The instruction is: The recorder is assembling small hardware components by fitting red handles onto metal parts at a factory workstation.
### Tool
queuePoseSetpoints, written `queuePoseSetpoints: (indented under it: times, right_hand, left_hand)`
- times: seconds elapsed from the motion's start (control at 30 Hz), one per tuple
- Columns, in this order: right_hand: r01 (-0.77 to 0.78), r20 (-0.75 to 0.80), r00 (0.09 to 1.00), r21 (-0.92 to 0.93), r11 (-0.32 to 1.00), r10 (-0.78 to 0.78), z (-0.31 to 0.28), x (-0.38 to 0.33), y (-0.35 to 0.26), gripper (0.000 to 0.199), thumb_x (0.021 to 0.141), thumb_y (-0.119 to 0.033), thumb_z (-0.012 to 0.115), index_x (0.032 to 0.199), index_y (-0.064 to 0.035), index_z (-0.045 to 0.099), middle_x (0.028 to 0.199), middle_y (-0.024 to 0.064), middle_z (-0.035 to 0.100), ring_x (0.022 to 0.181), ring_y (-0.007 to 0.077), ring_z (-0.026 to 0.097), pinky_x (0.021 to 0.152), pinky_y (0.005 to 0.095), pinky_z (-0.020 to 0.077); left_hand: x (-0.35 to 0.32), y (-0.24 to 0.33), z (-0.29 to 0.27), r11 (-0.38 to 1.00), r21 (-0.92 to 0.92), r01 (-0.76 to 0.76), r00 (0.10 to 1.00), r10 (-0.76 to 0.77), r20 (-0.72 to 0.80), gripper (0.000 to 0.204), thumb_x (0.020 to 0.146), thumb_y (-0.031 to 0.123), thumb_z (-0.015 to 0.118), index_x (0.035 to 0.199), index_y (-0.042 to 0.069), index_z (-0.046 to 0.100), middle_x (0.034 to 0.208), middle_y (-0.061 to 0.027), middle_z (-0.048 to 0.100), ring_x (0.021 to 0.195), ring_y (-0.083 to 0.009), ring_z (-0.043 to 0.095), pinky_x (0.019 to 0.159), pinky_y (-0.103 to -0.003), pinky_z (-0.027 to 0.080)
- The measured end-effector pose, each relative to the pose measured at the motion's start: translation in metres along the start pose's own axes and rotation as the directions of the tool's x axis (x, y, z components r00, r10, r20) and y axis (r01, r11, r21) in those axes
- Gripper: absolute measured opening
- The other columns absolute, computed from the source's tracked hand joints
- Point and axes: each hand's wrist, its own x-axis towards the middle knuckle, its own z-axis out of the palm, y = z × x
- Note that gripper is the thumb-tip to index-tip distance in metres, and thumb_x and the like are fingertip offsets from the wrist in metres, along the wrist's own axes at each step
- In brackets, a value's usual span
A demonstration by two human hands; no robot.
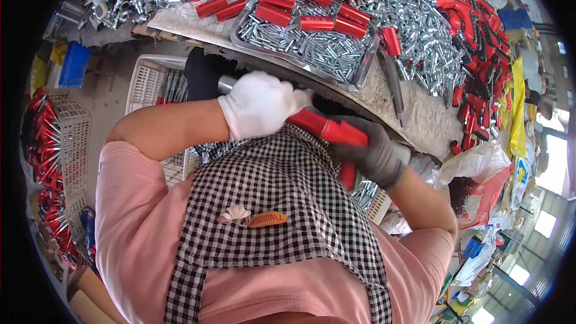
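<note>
My left hand [261,105], in a white glove, is closed in front of my chest, just below the bench edge. A silver metal cylinder end [226,84] sticks out on its far left side. My right hand [378,153], in a dark grey glove and slightly blurred, is closed around a red tubular tool [312,122] with a red grip-like part. The tool slants up toward the left glove, whose fingertips are at its upper end. Whether the silver cylinder belongs to the same tool is hidden by the left glove.
On the bench [420,105], a metal tray [360,78] holds small metal pins and red sleeves. Heaps of metal fittings [414,30] and red handles [459,15] surround it. White baskets [144,84] of tools stand at left; a white sack [480,165] is at right.
</note>
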Motion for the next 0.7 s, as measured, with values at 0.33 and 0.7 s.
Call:
queuePoseSetpoints:
  times: [0.33,0.7]
  right_hand:
    - [-0.148,0.102,0.989,0.609,0.779,0.108,0.0,0.019,-0.009,0.063,0.081,-0.025,0.074,0.136,-0.0026,0.05,0.091,0.0087,0.064,0.068,0.0159,0.061,0.063,0.0303,0.0539]
    - [0.137,-0.172,0.982,0.401,0.906,-0.073,0.004,0.018,-0.016,0.053,0.079,-0.031,0.079,0.121,-0.0062,0.061,0.086,0.007,0.066,0.071,0.0205,0.065,0.064,0.0333,0.0526]
  left_hand:
    - [0.021,-0.024,-0.028,0.918,0.389,-0.081,0.945,0.195,-0.262,0.008,0.077,0.02,0.059,0.076,0.012,0.059,0.065,-0.0027,0.054,0.058,-0.0197,0.059,0.054,-0.034,0.047]
    - [0.044,-0.036,-0.058,0.981,0.178,-0.083,0.985,0.107,-0.134,0.017,0.079,0.025,0.065,0.082,0.008,0.064,0.071,-0.0115,0.065,0.068,-0.0319,0.068,0.061,-0.043,0.054]
